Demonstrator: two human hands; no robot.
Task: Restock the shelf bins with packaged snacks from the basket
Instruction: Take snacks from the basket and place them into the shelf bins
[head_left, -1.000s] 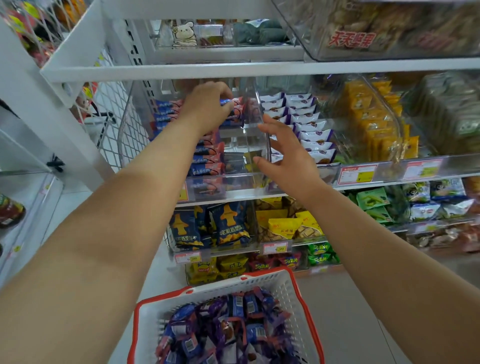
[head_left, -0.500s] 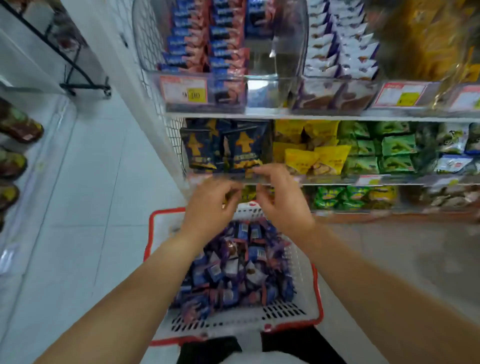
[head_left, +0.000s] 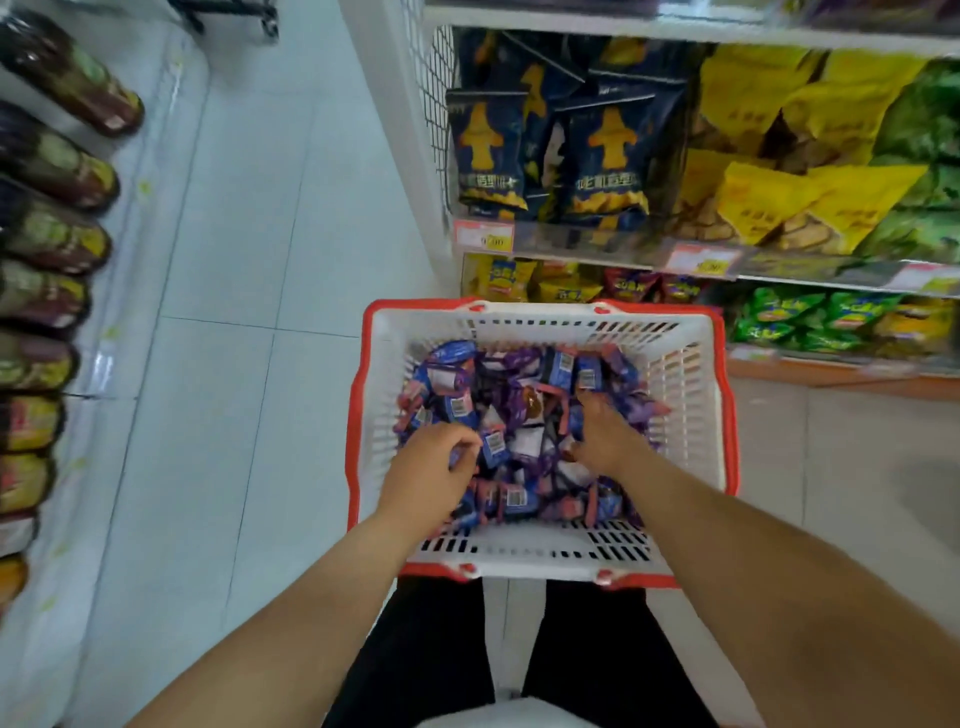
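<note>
- Blue and purple snack packets (head_left: 524, 415) lie in a loose heap under both of your hands, filling the floor of the basket.
- Your left hand (head_left: 434, 467) is down in the near-left part of the heap, fingers curled around a blue packet at its fingertips.
- Your right hand (head_left: 602, 434) reaches deeper, toward the middle of the heap, palm down with the fingers pushed in among the packets; whether they are pinching one you cannot tell from this angle.
- Both of your bare forearms run down into the basket from the lower corners of the view.
- White slotted walls and a red rim make up the basket (head_left: 691, 364), which sits on the floor just in front of your legs.
- Your black trousers (head_left: 426, 654) show directly below the basket's near edge.
- Right behind the basket stands the shelf unit (head_left: 597, 247), with price tags along its front edges.
- On it, dark blue bags (head_left: 605, 156) stand upright at the left, yellow bags (head_left: 769, 156) sit beside them, and green bags (head_left: 924, 156) are at the far right.
- Lower down, more yellow and green bags line the bottom shelf.
- Pale floor tiles (head_left: 249, 234) stretch away to your left.
- Across that aisle, a row of dark bottles (head_left: 57, 171) lies along the left edge of the view.
</note>
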